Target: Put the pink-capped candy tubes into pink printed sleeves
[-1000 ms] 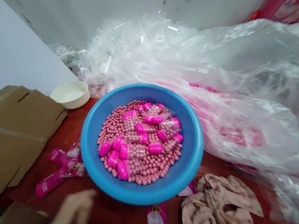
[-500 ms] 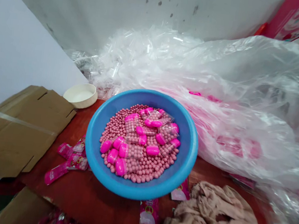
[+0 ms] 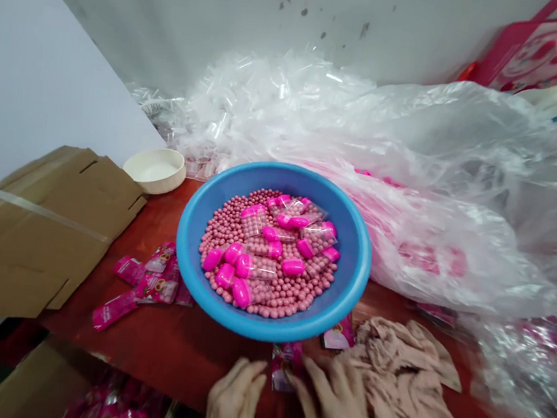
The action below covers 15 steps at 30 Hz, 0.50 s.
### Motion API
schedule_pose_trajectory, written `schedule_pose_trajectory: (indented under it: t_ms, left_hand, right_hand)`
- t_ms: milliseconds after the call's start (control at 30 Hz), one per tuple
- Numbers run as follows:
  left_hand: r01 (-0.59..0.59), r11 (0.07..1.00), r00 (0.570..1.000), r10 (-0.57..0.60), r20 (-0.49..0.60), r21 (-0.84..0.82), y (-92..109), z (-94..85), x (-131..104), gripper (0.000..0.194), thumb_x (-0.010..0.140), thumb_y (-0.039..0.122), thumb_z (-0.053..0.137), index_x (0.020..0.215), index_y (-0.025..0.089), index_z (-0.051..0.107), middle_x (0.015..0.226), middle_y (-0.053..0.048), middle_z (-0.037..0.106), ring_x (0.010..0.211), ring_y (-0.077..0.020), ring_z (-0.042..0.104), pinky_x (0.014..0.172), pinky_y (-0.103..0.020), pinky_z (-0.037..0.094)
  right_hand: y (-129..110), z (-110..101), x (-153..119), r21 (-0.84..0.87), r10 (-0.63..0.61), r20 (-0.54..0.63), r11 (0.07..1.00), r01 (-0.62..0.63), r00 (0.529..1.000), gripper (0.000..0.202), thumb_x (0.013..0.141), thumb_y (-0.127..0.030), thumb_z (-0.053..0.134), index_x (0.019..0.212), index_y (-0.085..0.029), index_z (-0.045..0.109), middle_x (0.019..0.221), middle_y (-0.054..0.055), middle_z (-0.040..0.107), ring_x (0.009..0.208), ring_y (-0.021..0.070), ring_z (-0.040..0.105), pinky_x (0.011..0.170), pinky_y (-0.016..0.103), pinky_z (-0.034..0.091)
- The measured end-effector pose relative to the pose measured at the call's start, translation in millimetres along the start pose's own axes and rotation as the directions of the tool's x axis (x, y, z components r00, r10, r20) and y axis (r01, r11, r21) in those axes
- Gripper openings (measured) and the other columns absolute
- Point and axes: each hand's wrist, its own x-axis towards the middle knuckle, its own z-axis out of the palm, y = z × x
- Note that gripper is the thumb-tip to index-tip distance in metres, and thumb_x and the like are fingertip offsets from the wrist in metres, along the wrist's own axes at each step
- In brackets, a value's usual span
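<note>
My left hand (image 3: 235, 402) is at the front edge of the table, fingers loosely bent and slightly apart, with nothing visible in it. My right hand (image 3: 336, 407), a little blurred, has its fingers spread, the tips by a pink printed packet (image 3: 285, 365) that lies just in front of the basin. A tan cloth (image 3: 405, 378) lies against the right hand. Beyond both hands stands a blue basin (image 3: 264, 331) full of small pink beads (image 3: 293, 301). On the beads lie several clear tubes with bright pink caps (image 3: 252, 266), bead-filled.
Several pink packets (image 3: 149, 281) lie left of the basin, near flattened cardboard (image 3: 39, 229) and a white dish (image 3: 156, 169). Clear plastic bags (image 3: 465, 163) and clear tubes (image 3: 271, 94) are heaped behind. At lower left, a cardboard box (image 3: 32, 382) contains more pink packets.
Both hands have come into view at the bottom, by the packet in front of the basin. The camera view has shifted, so the basin appears slightly higher and further right.
</note>
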Motion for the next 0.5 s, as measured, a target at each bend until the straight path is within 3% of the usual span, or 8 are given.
schedule_pose_trajectory:
  t_ms: [100, 233, 333, 433, 500]
  left_hand:
    - [0.023, 0.993, 1.0, -0.023, -0.001, -0.113, 7.4, -17.3, 16.4, 0.016, 0.078, 0.032, 0.063, 0.081, 0.025, 0.077, 0.067, -0.007, 0.069, 0.065, -0.0241, 0.062, 0.069, -0.031, 0.047]
    - [0.109, 0.977, 0.993, -0.098, 0.073, -0.18, 13.3, -23.3, 26.9, 0.019, 0.078, 0.032, 0.062, 0.078, 0.019, 0.076, 0.066, -0.006, 0.065, 0.053, -0.018, 0.054, 0.056, -0.027, 0.042]
    - [0.162, 0.95, 0.974, -0.11, 0.2, -0.266, 20.2, -20.7, 32.5, 0.021, 0.074, 0.034, 0.066, 0.072, 0.016, 0.077, 0.066, -0.006, 0.066, 0.062, -0.02, 0.057, 0.058, -0.026, 0.043]
    - [0.267, 0.882, 0.924, -0.12, 0.362, -0.388, 30.1, -16.7, 38.6, 0.02, 0.071, 0.033, 0.07, 0.065, 0.014, 0.076, 0.063, -0.005, 0.067, 0.063, -0.0192, 0.057, 0.061, -0.027, 0.044]
    - [0.358, 0.809, 0.89, -0.146, 0.431, -0.466, 34.6, -14.7, 41.0, 0.019, 0.072, 0.03, 0.069, 0.068, 0.013, 0.075, 0.062, -0.005, 0.068, 0.062, -0.0183, 0.057, 0.063, -0.028, 0.046]
  right_hand:
    - [-12.4, 20.7, -0.2, -0.038, 0.034, 0.008, 0.999, -0.034, 0.999, 0.014, 0.088, -0.024, 0.054, 0.085, -0.022, 0.068, 0.07, 0.003, 0.062, 0.065, 0.0195, 0.053, 0.059, 0.032, 0.043]
    - [-10.3, 18.3, -2.2, 0.004, 0.042, -0.004, 0.999, -0.042, 0.999, 0.016, 0.089, -0.02, 0.053, 0.088, -0.019, 0.068, 0.074, 0.005, 0.061, 0.069, 0.0181, 0.055, 0.062, 0.031, 0.047]
    - [-15.1, 6.5, 1.7, 0.068, 0.012, -0.008, 0.998, -0.012, 1.0, 0.017, 0.087, -0.017, 0.054, 0.094, -0.022, 0.069, 0.078, 0.004, 0.062, 0.072, 0.0171, 0.057, 0.066, 0.031, 0.05]
    - [-28.9, -0.7, 5.0, 0.122, -0.02, 0.009, 0.992, 0.019, 1.0, 0.022, 0.082, -0.013, 0.06, 0.096, -0.027, 0.07, 0.081, 0.003, 0.064, 0.077, 0.0165, 0.059, 0.068, 0.028, 0.052]
    - [-39.9, -1.3, 4.2, 0.16, 0.046, 0.001, 0.986, -0.045, 0.999, 0.029, 0.08, -0.015, 0.063, 0.106, -0.027, 0.067, 0.091, 0.005, 0.066, 0.086, 0.0187, 0.062, 0.073, 0.03, 0.054]
